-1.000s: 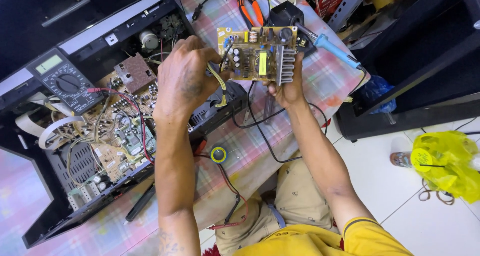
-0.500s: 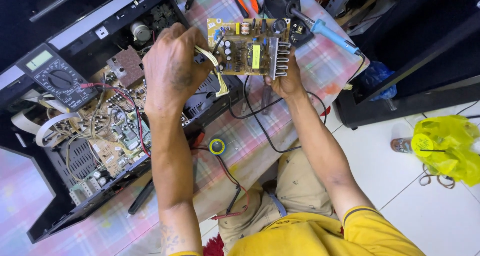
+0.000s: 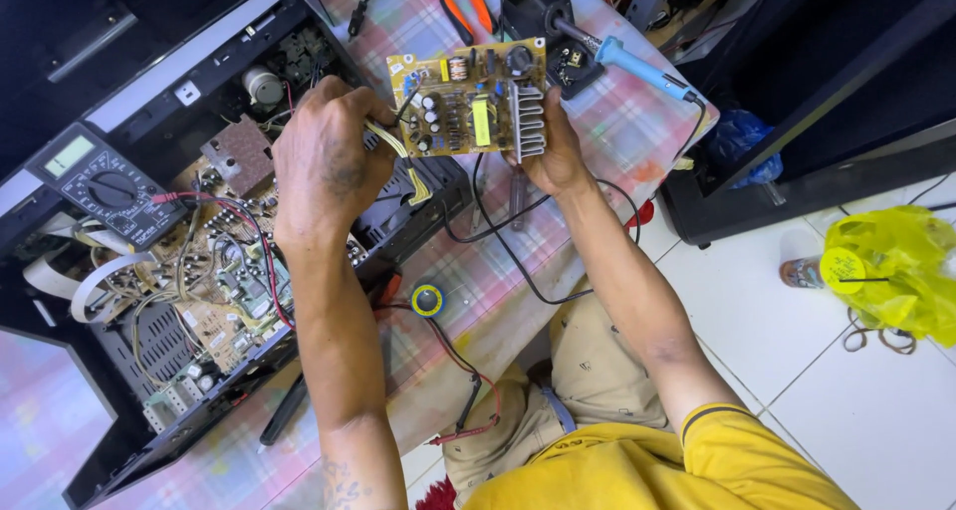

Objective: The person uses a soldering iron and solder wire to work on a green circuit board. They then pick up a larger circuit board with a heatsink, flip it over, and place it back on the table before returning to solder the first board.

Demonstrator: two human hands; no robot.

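Biggest thing here is the one opened-up black chassis (image 3: pixel 199 231) lying on the plaid tablecloth (image 3: pixel 617 141), guts showing: one large brown main board (image 3: pixel 214 301) full of wires, plus a small brownish shielded box (image 3: pixel 239 153) up near the top. One multimeter (image 3: pixel 100 186) sits on the chassis' left edge with its red lead trailing across the board.

Then the one yellow power-supply board (image 3: pixel 468 97), held up in the air over the table, just above the chassis' right corner. It has a single finned silver heatsink on its right side. Right hand (image 3: pixel 553 151) is clamped on the heatsink edge from below, fingers closed around it. Left hand (image 3: pixel 329 161) is curled shut on the board's left edge, where the pale flat cable hangs off.

Smaller stuff: one blue-handled soldering iron (image 3: pixel 637 64) parked in its black stand (image 3: pixel 543 17), one pair of orange pliers (image 3: pixel 463 2), one little solder reel (image 3: pixel 427 300) on the cloth below the hands.
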